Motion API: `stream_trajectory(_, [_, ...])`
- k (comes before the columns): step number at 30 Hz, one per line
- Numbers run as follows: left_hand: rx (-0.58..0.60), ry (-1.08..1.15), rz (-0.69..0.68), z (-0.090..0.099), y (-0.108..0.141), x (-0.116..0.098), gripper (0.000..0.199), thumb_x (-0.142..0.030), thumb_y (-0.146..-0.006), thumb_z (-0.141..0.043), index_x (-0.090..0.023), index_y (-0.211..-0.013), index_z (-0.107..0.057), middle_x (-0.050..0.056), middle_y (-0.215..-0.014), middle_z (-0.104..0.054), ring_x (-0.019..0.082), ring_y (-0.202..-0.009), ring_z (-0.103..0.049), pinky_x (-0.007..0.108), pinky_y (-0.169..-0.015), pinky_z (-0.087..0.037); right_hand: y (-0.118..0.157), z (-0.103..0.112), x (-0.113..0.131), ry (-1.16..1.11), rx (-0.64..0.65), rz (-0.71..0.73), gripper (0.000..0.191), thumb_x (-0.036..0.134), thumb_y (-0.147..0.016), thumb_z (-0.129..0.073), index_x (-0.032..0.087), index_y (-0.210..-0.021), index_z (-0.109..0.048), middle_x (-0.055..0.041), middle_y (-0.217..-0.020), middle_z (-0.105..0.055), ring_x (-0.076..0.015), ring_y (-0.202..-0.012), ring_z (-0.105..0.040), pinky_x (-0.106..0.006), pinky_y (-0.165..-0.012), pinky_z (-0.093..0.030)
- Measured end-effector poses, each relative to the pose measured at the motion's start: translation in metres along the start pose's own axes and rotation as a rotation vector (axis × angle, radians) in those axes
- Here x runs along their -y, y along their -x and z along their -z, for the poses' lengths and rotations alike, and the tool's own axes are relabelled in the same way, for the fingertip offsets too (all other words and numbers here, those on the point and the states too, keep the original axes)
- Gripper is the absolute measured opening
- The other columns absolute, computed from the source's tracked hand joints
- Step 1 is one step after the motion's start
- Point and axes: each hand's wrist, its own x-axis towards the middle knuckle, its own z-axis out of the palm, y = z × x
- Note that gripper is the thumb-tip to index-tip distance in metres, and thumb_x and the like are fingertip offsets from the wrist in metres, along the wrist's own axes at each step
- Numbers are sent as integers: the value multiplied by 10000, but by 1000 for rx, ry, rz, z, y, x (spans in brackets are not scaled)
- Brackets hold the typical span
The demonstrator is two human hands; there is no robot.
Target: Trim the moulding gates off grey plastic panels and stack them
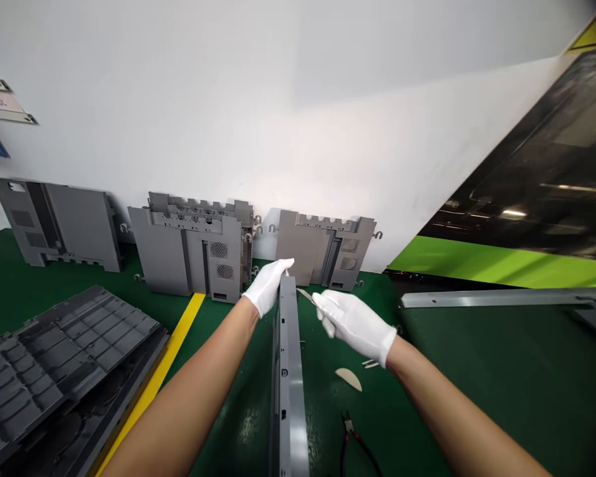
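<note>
A grey panel (pixel 291 371) stands on its edge on the green surface, its narrow side facing up. My left hand (pixel 269 286), in a white glove, grips the far top corner of this panel. Just right of the panel, my gloved right hand (pixel 352 321) is closed on a thin blade-like tool (pixel 306 295), whose tip points at the panel's far end. Whether the tip touches the panel cannot be made out. A pale half-round piece (pixel 349 379) and red-and-black pliers (pixel 348 425) lie to the right of the panel.
Several grey panels (pixel 163 255) lean against the white wall (pixel 203 99). Ribbed grey panels (pixel 69 351) are stacked at the left, beside a yellow line (pixel 179 338). A conveyor with a metal rail (pixel 477 299) runs at the right.
</note>
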Motion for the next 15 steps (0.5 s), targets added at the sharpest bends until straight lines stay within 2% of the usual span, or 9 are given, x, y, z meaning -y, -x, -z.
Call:
stream_trajectory(3, [52,-84,-41,3,-1,0,402,-515,-786,-647,-192,-620,-474,-37,-571,-465,113,-540,-394,283,-585,-316,-31,3,9,432,-39,81,512,573,-989,-271,227,-720,-534,6,-630,-597,-150,-606,-542,-284,-630,-383])
stream_trajectory(7, [73,-149,-93,9,-3,-1,446,-571,-811,-617,-187,-612,-507,-24,-583,-480,125,-576,-413,293,-617,-325,-57,0,20,858,-65,51,535,587,-984,-214,246,-826,-595,-36,-731,-663,-189,-636,-589,-299,-577,-348])
stream_trajectory(11, [136,-145,-80,16,-8,0,455,-585,-820,-610,-186,-615,-536,-14,-578,-481,133,-585,-427,297,-625,-336,-61,-4,30,1049,-95,60,602,602,-977,-164,250,-847,-635,-62,-670,-654,-220,-605,-606,-321,-576,-365])
stream_trajectory(15, [206,-113,-67,20,-13,4,422,-555,-820,-626,-178,-643,-559,-9,-595,-492,129,-578,-437,288,-597,-337,-57,-6,33,1131,-106,65,618,593,-978,-179,235,-835,-662,-84,-651,-653,-244,-637,-629,-343,-615,-398])
